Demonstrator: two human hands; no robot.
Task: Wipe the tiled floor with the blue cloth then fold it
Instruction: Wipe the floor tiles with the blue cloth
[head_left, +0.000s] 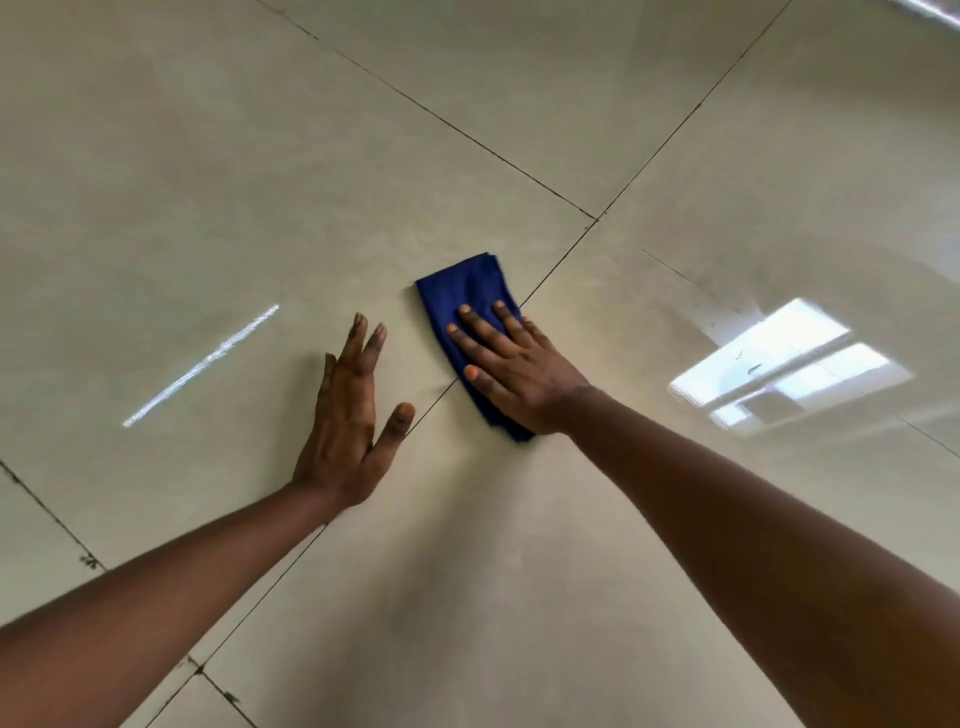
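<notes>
The blue cloth (462, 291) lies folded into a narrow strip on the glossy beige tiled floor (208, 208), across a dark grout line. My right hand (514, 369) presses flat on the cloth's near half with fingers spread; the far end of the cloth shows beyond my fingertips and a corner pokes out under my wrist. My left hand (353, 415) rests flat on the bare tile just left of the cloth, fingers apart, holding nothing and not touching the cloth.
Dark grout lines (597, 215) cross in front of the cloth. A bright window reflection (779, 364) shines on the tile at the right, and a thin light streak (202, 364) at the left. Only floor surrounds my hands.
</notes>
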